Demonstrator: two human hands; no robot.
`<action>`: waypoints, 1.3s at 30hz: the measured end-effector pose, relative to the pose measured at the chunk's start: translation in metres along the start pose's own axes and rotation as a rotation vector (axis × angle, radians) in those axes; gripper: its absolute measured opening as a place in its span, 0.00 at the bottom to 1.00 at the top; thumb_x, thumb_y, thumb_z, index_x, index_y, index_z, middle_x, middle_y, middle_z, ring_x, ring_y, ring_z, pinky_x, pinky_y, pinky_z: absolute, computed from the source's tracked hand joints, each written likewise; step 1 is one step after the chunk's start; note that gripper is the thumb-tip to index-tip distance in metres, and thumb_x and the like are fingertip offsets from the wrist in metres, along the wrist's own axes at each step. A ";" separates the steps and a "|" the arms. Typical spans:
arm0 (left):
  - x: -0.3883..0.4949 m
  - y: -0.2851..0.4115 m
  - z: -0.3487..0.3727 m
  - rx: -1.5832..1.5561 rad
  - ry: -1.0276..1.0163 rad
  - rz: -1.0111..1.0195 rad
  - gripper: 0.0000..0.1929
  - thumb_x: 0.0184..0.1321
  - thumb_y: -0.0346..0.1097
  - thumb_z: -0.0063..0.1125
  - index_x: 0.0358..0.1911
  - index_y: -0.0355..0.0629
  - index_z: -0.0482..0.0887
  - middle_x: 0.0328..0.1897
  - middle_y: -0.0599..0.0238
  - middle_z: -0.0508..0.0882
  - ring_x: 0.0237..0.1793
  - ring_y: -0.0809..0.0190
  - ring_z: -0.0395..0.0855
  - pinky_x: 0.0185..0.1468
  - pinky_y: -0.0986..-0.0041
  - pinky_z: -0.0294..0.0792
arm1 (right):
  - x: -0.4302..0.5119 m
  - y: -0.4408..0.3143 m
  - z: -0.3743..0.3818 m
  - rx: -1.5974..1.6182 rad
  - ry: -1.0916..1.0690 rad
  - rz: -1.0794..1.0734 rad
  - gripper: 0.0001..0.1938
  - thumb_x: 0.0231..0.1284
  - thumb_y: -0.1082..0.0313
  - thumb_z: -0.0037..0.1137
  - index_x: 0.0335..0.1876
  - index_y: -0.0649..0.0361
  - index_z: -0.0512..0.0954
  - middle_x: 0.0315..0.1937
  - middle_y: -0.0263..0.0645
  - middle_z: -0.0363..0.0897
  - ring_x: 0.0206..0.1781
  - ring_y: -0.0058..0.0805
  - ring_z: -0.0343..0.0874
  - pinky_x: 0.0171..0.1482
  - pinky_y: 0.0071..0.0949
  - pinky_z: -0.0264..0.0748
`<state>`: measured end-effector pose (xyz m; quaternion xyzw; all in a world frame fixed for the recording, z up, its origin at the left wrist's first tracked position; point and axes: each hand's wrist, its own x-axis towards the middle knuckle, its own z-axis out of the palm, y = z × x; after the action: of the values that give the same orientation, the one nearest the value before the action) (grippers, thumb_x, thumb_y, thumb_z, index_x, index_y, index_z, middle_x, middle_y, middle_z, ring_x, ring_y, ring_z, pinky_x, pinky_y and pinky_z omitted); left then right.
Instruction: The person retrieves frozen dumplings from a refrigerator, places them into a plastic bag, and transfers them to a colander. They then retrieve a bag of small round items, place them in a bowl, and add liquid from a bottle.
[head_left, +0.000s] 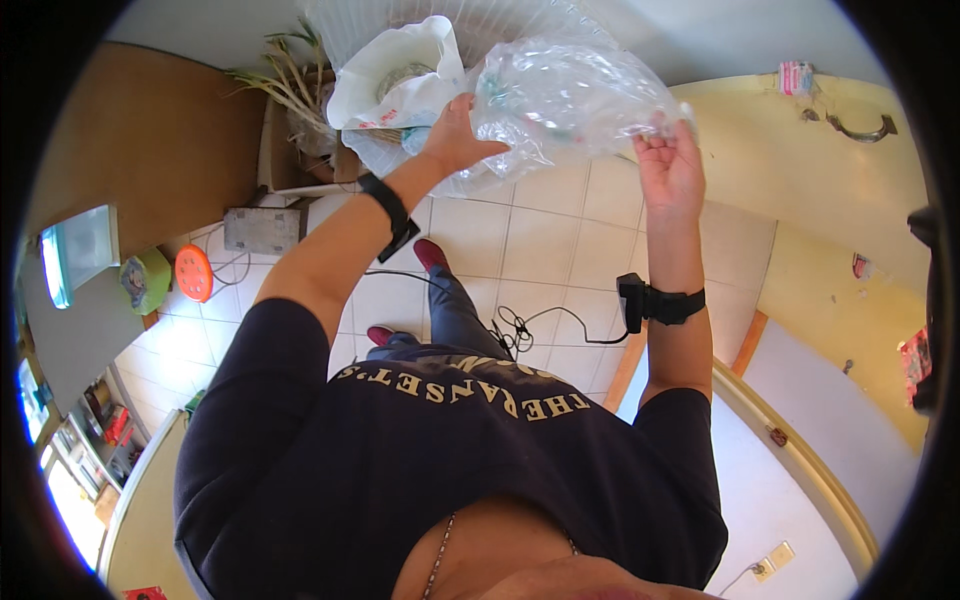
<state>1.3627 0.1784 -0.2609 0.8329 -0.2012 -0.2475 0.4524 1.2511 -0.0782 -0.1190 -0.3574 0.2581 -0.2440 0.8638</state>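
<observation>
A crinkled clear plastic bag (577, 90) is spread out in front of me. My right hand (673, 169) pinches its right edge between fingertips and thumb. At the bag's left side is my left hand (459, 142), its thumb spread away from the fingers; whether it touches the plastic is unclear. Just beyond those fingers stands a white plastic bag (397, 105) with red print, its mouth open around a roundish item (405, 79) that I cannot make out. Black bands with small devices circle both my wrists.
On the left, a cardboard box (289, 169) holds long-stemmed green plants (289, 82) beside a brown panel (150, 142). An orange round stool seat (193, 273) and a grey box (262, 230) are nearby. A black cable (517, 330) hangs from the right wrist device. A cream door (780, 150) with a handle is at right.
</observation>
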 end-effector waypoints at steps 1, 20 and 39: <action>-0.007 0.013 -0.003 -0.160 0.179 0.038 0.33 0.49 0.40 0.70 0.61 0.43 0.72 0.64 0.48 0.70 0.48 0.53 0.80 0.53 0.66 0.74 | -0.003 0.008 0.004 0.000 -0.016 0.075 0.11 0.67 0.71 0.51 0.53 0.59 0.74 0.44 0.40 0.81 0.50 0.33 0.80 0.53 0.47 0.76; -0.105 -0.069 -0.107 -1.599 -0.046 -0.188 0.23 0.63 0.40 0.51 0.60 0.41 0.71 0.56 0.55 0.78 0.57 0.52 0.77 0.62 0.55 0.70 | 0.008 0.223 -0.098 -1.475 -0.466 -0.194 0.39 0.43 0.42 0.71 0.52 0.72 0.74 0.56 0.58 0.73 0.59 0.52 0.71 0.64 0.41 0.66; -0.251 -0.029 -0.152 -1.183 0.189 0.161 0.20 0.68 0.44 0.51 0.57 0.38 0.73 0.52 0.59 0.80 0.49 0.59 0.80 0.54 0.65 0.74 | -0.187 0.221 0.180 -0.834 -1.173 -0.517 0.17 0.49 0.70 0.65 0.47 0.60 0.79 0.32 0.42 0.81 0.36 0.44 0.80 0.44 0.36 0.77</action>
<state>1.2565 0.4325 -0.1570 0.4406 -0.0508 -0.2074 0.8719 1.2753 0.2618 -0.1230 -0.7740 -0.2639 -0.0908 0.5684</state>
